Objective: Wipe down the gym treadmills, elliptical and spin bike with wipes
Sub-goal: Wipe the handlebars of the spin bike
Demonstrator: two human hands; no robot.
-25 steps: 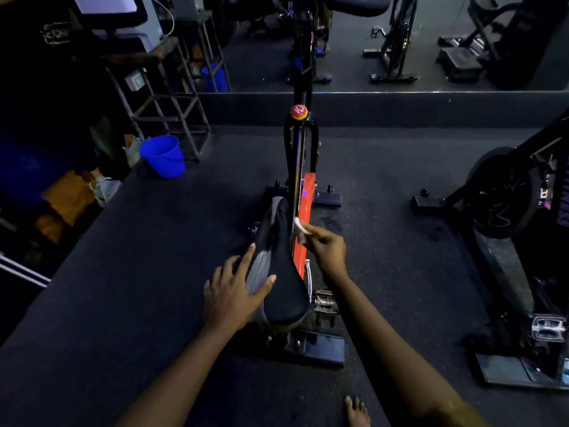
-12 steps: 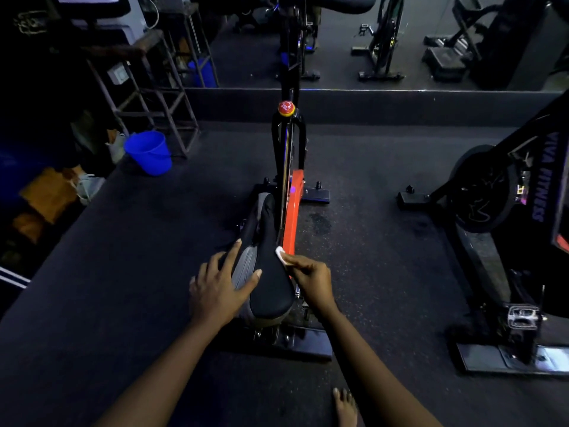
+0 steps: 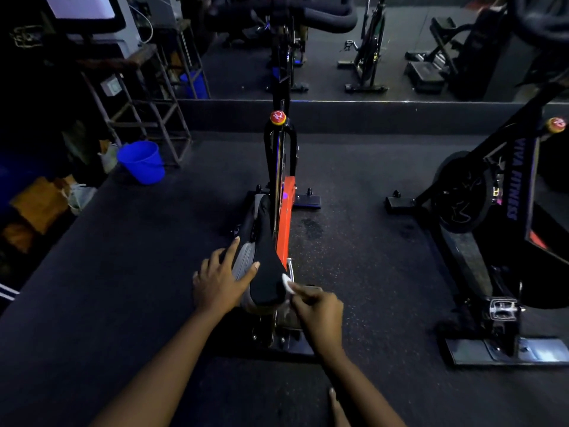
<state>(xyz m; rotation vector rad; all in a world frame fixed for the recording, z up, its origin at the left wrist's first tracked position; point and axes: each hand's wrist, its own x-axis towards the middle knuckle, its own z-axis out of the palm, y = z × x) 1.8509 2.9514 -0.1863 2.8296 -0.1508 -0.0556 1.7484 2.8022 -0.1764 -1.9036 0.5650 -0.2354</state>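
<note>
A black and orange spin bike (image 3: 284,208) stands straight ahead of me, seen from behind and above. Its black saddle (image 3: 264,266) points away from me. My left hand (image 3: 220,280) rests flat on the saddle's grey left side, fingers spread. My right hand (image 3: 318,311) pinches a small white wipe (image 3: 288,283) against the saddle's rear right edge. A red knob (image 3: 278,117) tops the bike's frame, below the black handlebars (image 3: 311,13).
A second black spin bike (image 3: 498,211) stands to the right. A blue bucket (image 3: 143,161) sits on the floor at left beside a metal rack (image 3: 144,109). A mirror (image 3: 385,47) along the far wall reflects more machines. My bare foot (image 3: 337,408) shows below.
My right hand has drawn the wipe back along the saddle's right edge, from near the nose to the rear. My left hand has stayed on the saddle's left side.
</note>
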